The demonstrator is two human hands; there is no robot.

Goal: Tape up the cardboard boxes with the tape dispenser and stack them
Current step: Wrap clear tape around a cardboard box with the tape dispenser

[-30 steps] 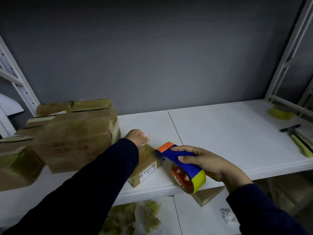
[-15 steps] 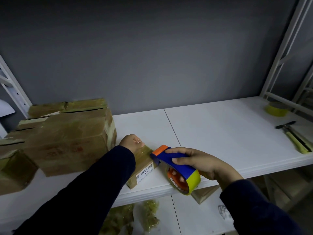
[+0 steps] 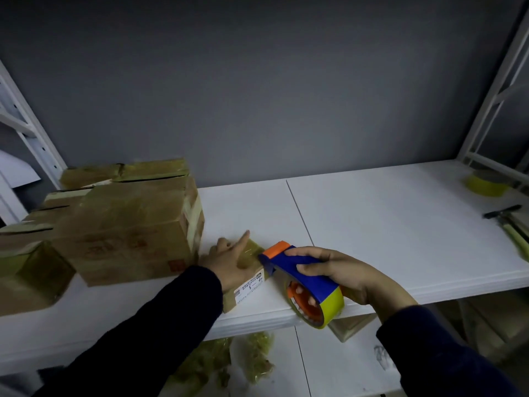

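Note:
A small flat cardboard box (image 3: pixel 249 285) with a white label lies near the front edge of the white shelf (image 3: pixel 386 230). My left hand (image 3: pixel 229 257) rests on top of the box with the index finger stretched out straight. My right hand (image 3: pixel 340 275) grips the blue tape dispenser (image 3: pixel 303 279), which carries a yellow tape roll. The dispenser's orange tip touches the box's right end. A big taped cardboard box (image 3: pixel 128 230) stands just left of the small one.
More taped boxes (image 3: pixel 31 270) crowd the shelf's left end. A yellow tape roll (image 3: pixel 485 183) and a hammer (image 3: pixel 508 222) lie at the far right. White rack posts (image 3: pixel 31 138) frame both sides. Crumpled tape (image 3: pixel 252 356) and another box (image 3: pixel 350 326) sit on the lower shelf.
My left hand has flattened on the small box and its index finger now points forward. The dispenser stays at the box's right end in my right hand.

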